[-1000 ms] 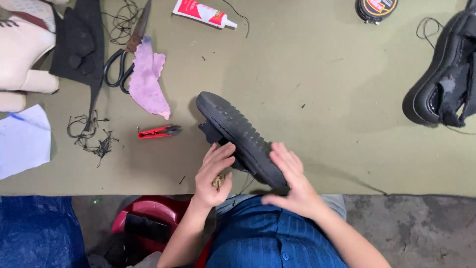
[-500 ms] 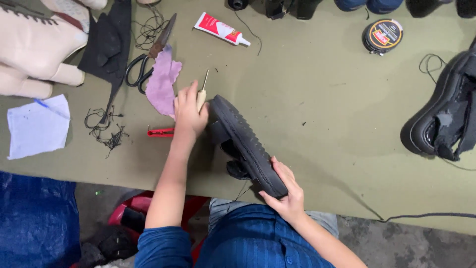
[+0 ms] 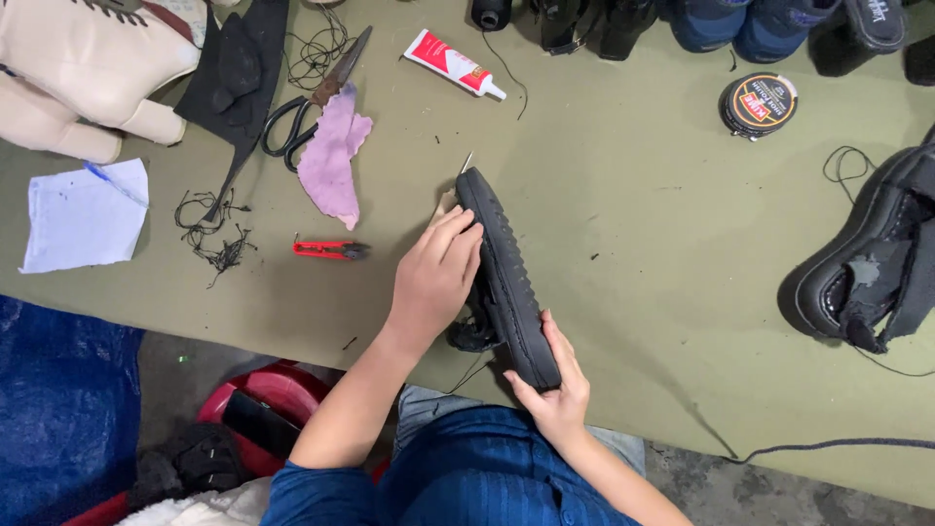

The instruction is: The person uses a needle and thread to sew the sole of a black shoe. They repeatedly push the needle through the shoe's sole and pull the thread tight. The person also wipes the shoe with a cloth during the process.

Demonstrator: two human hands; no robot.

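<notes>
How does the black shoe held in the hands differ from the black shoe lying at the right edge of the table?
The held shoe stands on edge, sole showing, gripped by the left hand and right hand; the lying shoe rests untouched, showing its opening. Both are black.

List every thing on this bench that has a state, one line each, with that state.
Black shoe: on edge, sole facing right, gripped by both hands.
Left hand: on the shoe's upper side.
Right hand: cupping the heel end.
Scissors: blades shut.
Glue tube: capped, lying flat.
Polish tin: lid on.
Red clippers: lying flat.
</notes>
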